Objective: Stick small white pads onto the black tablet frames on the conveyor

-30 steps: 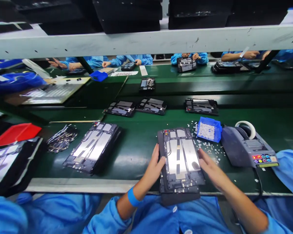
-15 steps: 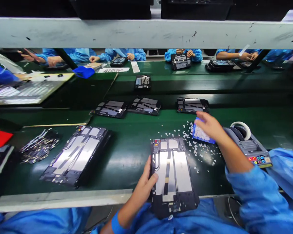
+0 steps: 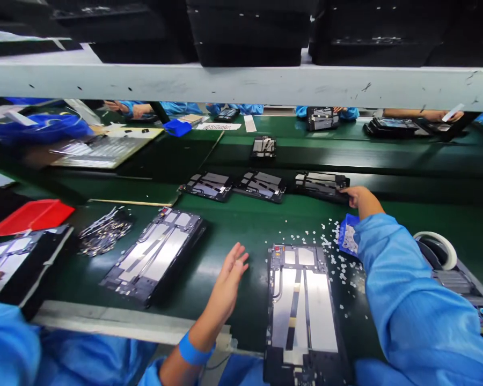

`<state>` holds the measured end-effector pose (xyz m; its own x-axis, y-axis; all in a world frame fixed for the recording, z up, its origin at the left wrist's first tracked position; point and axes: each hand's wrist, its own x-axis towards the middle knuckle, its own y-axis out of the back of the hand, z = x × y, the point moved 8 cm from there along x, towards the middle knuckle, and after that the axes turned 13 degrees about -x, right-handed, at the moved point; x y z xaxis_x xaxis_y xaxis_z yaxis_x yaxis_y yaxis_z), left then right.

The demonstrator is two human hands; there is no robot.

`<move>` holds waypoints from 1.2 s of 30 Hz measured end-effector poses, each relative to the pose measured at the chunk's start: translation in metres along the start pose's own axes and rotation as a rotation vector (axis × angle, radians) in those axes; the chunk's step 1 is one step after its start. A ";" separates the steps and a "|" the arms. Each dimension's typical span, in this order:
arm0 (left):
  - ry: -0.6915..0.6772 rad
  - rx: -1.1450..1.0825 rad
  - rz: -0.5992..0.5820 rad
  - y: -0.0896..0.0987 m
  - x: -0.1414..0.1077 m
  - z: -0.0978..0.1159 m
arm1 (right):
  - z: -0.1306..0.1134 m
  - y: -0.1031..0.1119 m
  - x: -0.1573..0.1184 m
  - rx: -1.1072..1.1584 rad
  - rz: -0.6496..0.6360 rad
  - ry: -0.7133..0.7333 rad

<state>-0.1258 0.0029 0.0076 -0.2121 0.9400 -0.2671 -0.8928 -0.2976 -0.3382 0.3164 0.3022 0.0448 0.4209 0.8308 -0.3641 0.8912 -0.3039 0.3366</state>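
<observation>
My right hand point(image 3: 358, 199) reaches forward, its thumb and fingers closed on the right end of an opened tablet point(image 3: 320, 183) with bare silver battery cells, lying at the back of the bench. My left hand point(image 3: 228, 281) is held above the green surface with fingers stretched out and nothing in it. Between my arms, close to my body, lies a stack of opened tablets point(image 3: 301, 311), touched by neither hand. Under my right sleeve a blue tray point(image 3: 348, 238) of small white pieces is partly hidden. Loose white pieces point(image 3: 340, 268) are scattered beside it.
Another tablet stack point(image 3: 155, 252) sits left, beside a pile of small metallic strips point(image 3: 104, 233) and a red tray point(image 3: 34, 215). Two tablets point(image 3: 260, 185) lie farther back. A tape dispenser point(image 3: 459, 268) stands right. Overhead runs a shelf edge point(image 3: 241, 86); co-workers' hands point(image 3: 143, 111) show beyond.
My left hand has let go of the near tablet stack and moved left. My right hand has gone from the blue tray to the tablet at the back. The view has shifted.
</observation>
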 end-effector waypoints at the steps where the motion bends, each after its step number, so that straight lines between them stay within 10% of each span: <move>1: -0.012 -0.008 0.015 0.000 0.003 0.005 | 0.001 -0.005 -0.002 0.015 -0.014 -0.058; 10: -0.019 -0.088 -0.015 -0.034 0.030 0.038 | -0.033 -0.006 -0.072 0.309 -0.060 -0.055; 19: 0.041 -0.382 -0.294 -0.147 0.010 0.077 | 0.040 -0.043 -0.302 0.529 -0.371 0.254; 24: -0.057 -0.224 -0.205 -0.132 -0.015 0.079 | 0.102 -0.005 -0.373 0.492 -0.599 0.222; 30: -0.109 0.167 -0.472 -0.128 -0.063 0.065 | 0.153 0.044 -0.382 0.104 -0.631 0.253; 36: -0.209 0.639 -0.345 -0.094 -0.077 0.024 | 0.176 0.041 -0.377 -0.342 -0.511 0.411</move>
<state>-0.0355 -0.0373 0.0812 0.1071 0.9933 -0.0431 -0.9654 0.1143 0.2344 0.2241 -0.1050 0.0432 -0.1900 0.9578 -0.2159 0.8282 0.2744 0.4887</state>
